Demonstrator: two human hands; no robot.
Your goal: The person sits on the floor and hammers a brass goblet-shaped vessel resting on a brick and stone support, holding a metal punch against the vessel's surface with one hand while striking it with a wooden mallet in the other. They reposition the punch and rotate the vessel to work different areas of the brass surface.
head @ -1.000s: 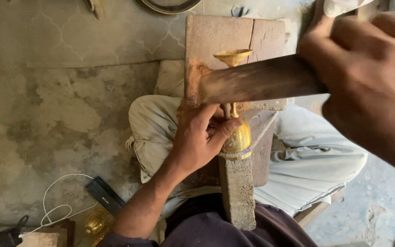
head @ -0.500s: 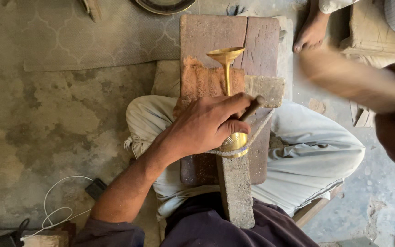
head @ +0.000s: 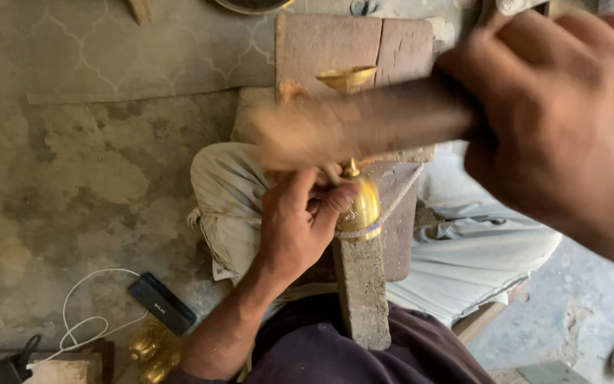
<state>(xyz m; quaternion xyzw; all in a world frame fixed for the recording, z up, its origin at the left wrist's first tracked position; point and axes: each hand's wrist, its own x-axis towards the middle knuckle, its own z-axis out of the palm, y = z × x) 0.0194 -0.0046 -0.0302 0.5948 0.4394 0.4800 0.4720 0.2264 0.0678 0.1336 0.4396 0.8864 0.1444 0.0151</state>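
Here, in the head view, the left hand [head: 300, 227] grips a brass goblet-shaped piece [head: 359, 206], fingers curled round its bulbous lower part, pressing it against the top of a narrow grey iron stake [head: 362, 288] that rises between the person's knees. The brass piece's flared cup end [head: 346, 77] points away from the body, over a worn wooden block [head: 353, 43] lying on the floor. The right hand [head: 563, 128], large and close to the camera, is clenched round the end of a wooden mallet [head: 364, 128], which lies blurred across the brass stem, just above the left hand. On the stained concrete floor [head: 72, 178] to the left lie a black rectangular device [head: 161, 304] with a white cable [head: 83, 320], and beside it two small brass pieces [head: 149, 352].
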